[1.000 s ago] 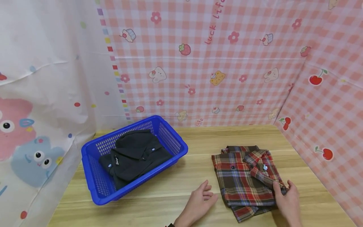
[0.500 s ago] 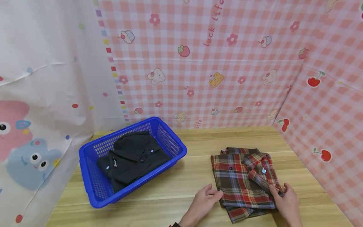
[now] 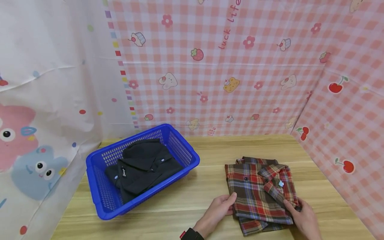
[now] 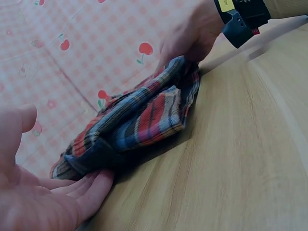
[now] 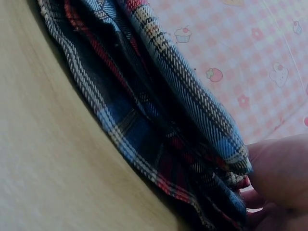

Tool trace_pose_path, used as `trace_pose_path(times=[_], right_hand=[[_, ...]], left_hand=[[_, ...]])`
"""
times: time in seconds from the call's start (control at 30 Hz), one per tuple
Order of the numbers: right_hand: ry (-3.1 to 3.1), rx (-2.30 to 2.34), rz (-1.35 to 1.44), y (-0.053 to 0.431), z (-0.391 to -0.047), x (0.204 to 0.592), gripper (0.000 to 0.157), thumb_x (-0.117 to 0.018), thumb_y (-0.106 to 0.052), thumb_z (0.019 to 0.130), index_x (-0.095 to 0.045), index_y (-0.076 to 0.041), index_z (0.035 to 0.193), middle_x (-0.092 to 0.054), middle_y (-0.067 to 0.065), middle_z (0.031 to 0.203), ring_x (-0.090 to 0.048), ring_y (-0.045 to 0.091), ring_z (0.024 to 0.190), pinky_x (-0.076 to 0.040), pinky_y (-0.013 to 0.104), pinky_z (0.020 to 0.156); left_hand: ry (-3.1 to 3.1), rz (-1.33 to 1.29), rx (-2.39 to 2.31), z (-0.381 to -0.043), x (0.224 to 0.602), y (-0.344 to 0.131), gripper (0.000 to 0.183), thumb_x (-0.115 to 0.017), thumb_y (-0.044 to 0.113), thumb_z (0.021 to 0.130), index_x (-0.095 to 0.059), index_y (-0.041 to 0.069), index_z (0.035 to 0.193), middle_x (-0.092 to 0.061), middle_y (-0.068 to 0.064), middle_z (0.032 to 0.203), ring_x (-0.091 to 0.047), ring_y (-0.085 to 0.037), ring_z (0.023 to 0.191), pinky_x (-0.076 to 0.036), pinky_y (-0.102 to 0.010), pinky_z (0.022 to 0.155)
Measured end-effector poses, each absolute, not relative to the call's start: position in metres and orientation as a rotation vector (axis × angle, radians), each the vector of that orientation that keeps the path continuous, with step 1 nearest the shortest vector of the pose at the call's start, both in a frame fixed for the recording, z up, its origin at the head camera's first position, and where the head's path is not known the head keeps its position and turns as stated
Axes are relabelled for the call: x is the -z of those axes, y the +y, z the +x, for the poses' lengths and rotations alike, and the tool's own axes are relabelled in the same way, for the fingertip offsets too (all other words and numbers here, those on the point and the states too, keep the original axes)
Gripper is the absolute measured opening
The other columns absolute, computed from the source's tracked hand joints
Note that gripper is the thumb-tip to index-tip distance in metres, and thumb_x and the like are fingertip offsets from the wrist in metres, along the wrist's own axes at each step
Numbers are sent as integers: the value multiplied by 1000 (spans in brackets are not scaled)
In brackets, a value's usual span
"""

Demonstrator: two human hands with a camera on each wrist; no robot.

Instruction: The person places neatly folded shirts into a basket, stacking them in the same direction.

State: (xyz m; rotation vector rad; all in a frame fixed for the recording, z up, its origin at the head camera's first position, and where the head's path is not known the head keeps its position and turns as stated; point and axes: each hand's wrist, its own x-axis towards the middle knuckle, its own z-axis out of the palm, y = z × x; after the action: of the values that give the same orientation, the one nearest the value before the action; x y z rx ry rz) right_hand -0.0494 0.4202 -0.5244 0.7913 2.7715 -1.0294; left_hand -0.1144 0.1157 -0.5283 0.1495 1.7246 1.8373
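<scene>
A folded plaid shirt (image 3: pixel 255 196) in red, dark brown, blue and cream lies on the table, its collar toward the upper right. At its left edge, my left hand (image 3: pixel 218 208) has its fingertips under the fold. The left wrist view shows those fingers (image 4: pixel 91 195) nearly straight against the layers, with the thumb raised apart from the cloth. My right hand (image 3: pixel 304 216) grips the shirt's lower right side, thumb on top and fingers beneath. Several layers of the plaid shirt (image 5: pixel 159 120) show in the right wrist view, pinched at their end by the right hand (image 5: pixel 279 178).
A blue plastic basket (image 3: pixel 115 211) stands left on the wooden table (image 3: pixel 192 200), holding a folded black garment (image 3: pixel 147 166). Pink checked sheeting (image 3: pixel 210 73) hangs behind and at the right; a white printed sheet (image 3: pixel 60 93) hangs at the left.
My left hand has moved right and up to the shirt's left edge, its fingers now under it. The right hand keeps its grip on the right side. The basket has not moved.
</scene>
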Motion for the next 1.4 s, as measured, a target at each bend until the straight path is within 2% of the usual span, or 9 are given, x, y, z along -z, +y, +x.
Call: trace_pose_path(times=[0.13, 0.27, 0.37, 0.5, 0.7, 0.97, 1.2, 1.4], right_hand=[[2726, 1074, 786, 422, -49, 524, 90, -48, -51, 106, -24, 25, 147, -31, 50, 144, -38, 63, 131, -34, 68, 112], [2719, 1081, 800, 421, -48, 522, 91, -50, -53, 105, -25, 24, 147, -33, 49, 145, -39, 63, 130, -34, 67, 112], [2733, 1082, 811, 419, -47, 522, 90, -52, -53, 104, -26, 22, 147, -35, 48, 145, -40, 62, 130, -35, 67, 112], [2736, 1104, 817, 415, -47, 523, 91, -54, -52, 103, -26, 22, 147, -36, 47, 145, -41, 62, 130, -36, 66, 111], [2723, 1143, 818, 414, -46, 522, 93, -56, -53, 103, -25, 21, 148, -36, 46, 146, -41, 61, 131, -35, 66, 112], [2750, 1150, 800, 410, -44, 521, 91, -60, -52, 101, -30, 20, 147, -44, 44, 142, -46, 59, 128, -39, 65, 109], [2762, 1147, 805, 405, -44, 522, 90, -62, -51, 100, -32, 21, 146, -48, 44, 138, -49, 59, 126, -43, 64, 105], [2731, 1222, 830, 402, -44, 522, 93, -60, -54, 100, -29, 20, 148, -50, 44, 136, -54, 55, 120, -45, 62, 102]], left_hand=[[1728, 157, -1802, -115, 527, 122, 70, -57, 51, 104, -57, -10, 138, -69, -9, 130, -63, -27, 122, -56, -45, 99], [1739, 136, -1784, -115, 527, 127, 64, -57, 52, 103, -64, -6, 129, -72, -5, 117, -66, -20, 109, -55, -41, 95], [1721, 137, -1799, -114, 527, 132, 61, -57, 52, 103, -64, -3, 126, -73, -1, 110, -65, -16, 105, -52, -42, 100], [1696, 131, -1813, -113, 526, 136, 68, -57, 52, 103, -56, -7, 138, -71, -3, 120, -63, -20, 117, -45, -50, 111], [1676, 110, -1819, -113, 525, 138, 74, -57, 53, 103, -51, -9, 142, -69, -6, 126, -62, -25, 122, -44, -52, 112], [1578, 120, -1898, -112, 526, 139, 55, -57, 47, 105, -58, 2, 136, -69, -1, 122, -64, -16, 114, -46, -44, 110], [1586, 98, -1912, -112, 527, 140, 53, -57, 42, 105, -56, 3, 141, -68, -1, 125, -63, -16, 117, -46, -44, 110], [1571, 88, -1935, -112, 528, 140, 43, -54, 30, 108, -54, 2, 141, -68, -3, 125, -65, -17, 115, -49, -43, 107]])
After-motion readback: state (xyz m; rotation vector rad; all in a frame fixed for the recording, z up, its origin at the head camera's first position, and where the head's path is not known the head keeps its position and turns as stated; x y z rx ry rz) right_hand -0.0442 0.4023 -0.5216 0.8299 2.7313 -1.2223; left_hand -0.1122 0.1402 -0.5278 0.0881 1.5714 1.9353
